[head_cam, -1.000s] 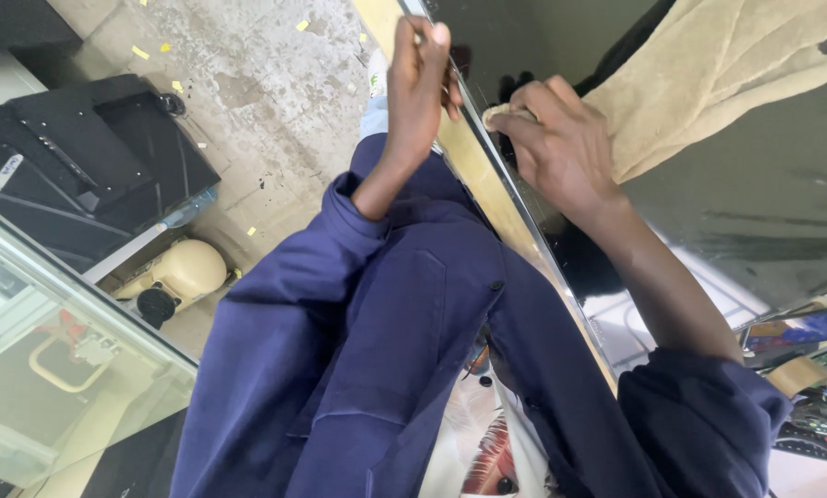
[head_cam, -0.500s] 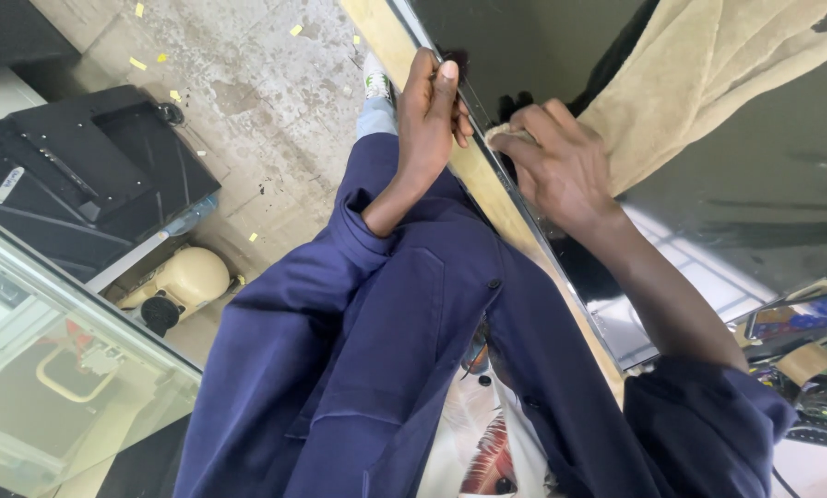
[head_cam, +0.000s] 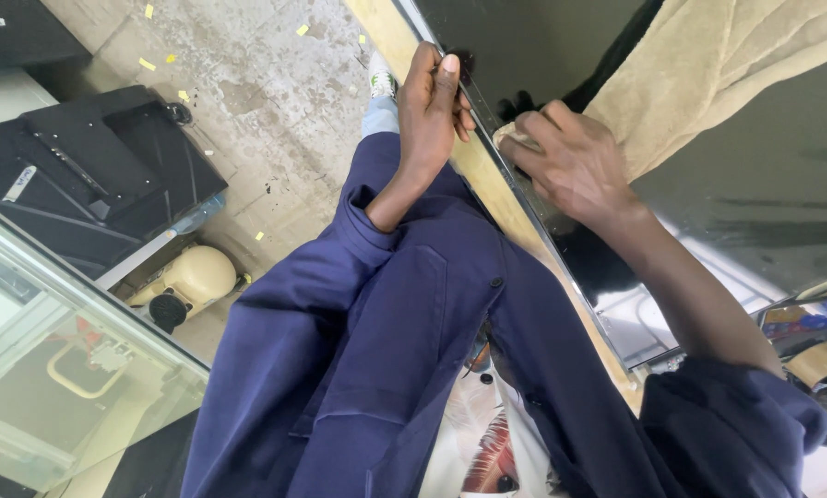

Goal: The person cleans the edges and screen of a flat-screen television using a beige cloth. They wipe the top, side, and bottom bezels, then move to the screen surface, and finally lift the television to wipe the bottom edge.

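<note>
Off to the side there's a grey concrete floor [head_cam: 275, 101] dotted with little yellow paper scraps [head_cam: 147, 64], a black hard case [head_cam: 90, 175] lying open on it, a cream-coloured round appliance [head_cam: 187, 281] just beside that, and a glass-topped cabinet [head_cam: 53, 360] at the lower left.

cloth [head_cam: 708, 74]: cut by top edge | right hand [head_cam: 575, 166]: fingertips hidden | screen [head_cam: 773, 221]: cropped right
</note>
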